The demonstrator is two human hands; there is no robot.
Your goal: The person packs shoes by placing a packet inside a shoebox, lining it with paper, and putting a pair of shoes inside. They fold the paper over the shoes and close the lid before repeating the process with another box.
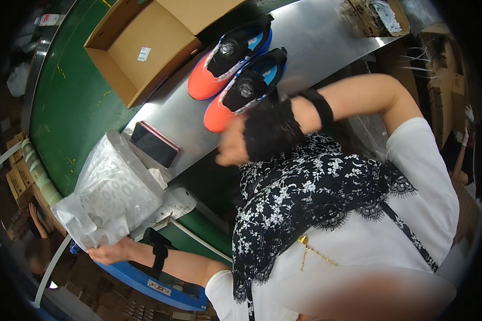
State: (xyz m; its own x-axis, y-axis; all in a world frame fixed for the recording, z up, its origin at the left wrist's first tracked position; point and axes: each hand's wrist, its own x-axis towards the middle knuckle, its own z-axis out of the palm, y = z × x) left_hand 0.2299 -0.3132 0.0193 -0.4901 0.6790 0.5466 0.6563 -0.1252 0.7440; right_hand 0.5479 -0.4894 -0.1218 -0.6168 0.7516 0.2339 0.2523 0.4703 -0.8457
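My left hand [110,253] pinches the near corner of a thin white translucent sheet [83,219]. That sheet comes off a pile of printed white wrapping sheets [120,184] at the left of the bench. Smeared by motion, my right hand [233,145] is beside the toe of the nearer of two sneakers; its fingers cannot be made out. The nearer sneaker [219,113] and the farther sneaker [202,80] are orange-red at the toe and blue at the heel, with dark stuffing inside. They stand side by side on the metal tabletop.
An open brown cardboard box [139,40] sits beyond the sneakers, with a small white label inside. A dark phone [154,144] lies near the sheets. The metal tabletop [310,32] adjoins a green surface [64,123]. A carton [377,21] stands far right; other people's arms show at both sides.
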